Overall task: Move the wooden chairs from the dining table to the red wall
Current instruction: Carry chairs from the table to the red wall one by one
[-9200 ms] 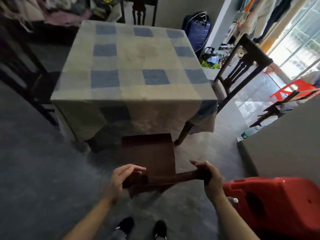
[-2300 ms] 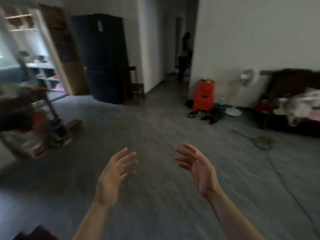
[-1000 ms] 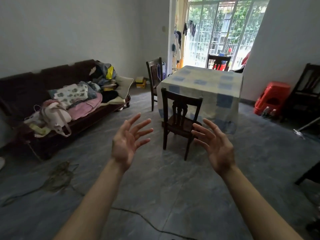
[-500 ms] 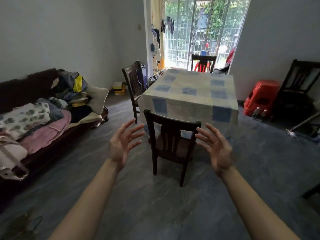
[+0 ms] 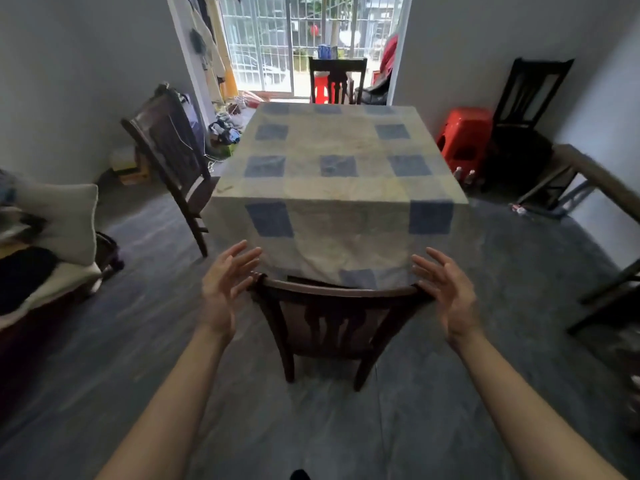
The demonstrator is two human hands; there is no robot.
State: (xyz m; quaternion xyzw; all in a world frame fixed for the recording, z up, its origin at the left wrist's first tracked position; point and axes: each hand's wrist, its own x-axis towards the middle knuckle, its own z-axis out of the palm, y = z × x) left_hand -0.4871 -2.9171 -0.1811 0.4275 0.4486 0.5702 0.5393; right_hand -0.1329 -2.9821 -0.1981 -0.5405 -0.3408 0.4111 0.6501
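A dark wooden chair (image 5: pixel 336 320) stands at the near side of the dining table (image 5: pixel 332 181), its back towards me and its seat under the checked cloth. My left hand (image 5: pixel 225 285) is open beside the left end of the top rail. My right hand (image 5: pixel 446 289) is open at the right end, close to the rail or just touching it. A second wooden chair (image 5: pixel 173 150) stands at the table's left side. A third chair (image 5: pixel 337 77) is at the far side by the glass door.
A sofa with cushions and clothes (image 5: pixel 45 244) lines the left wall. Red plastic stools (image 5: pixel 465 140) and another dark chair (image 5: pixel 526 109) stand by the right wall. Dark furniture legs (image 5: pixel 609 299) reach in at the right edge.
I have walked up to the table. The near chair is now directly below my hands, which have spread to either end of its top rail.
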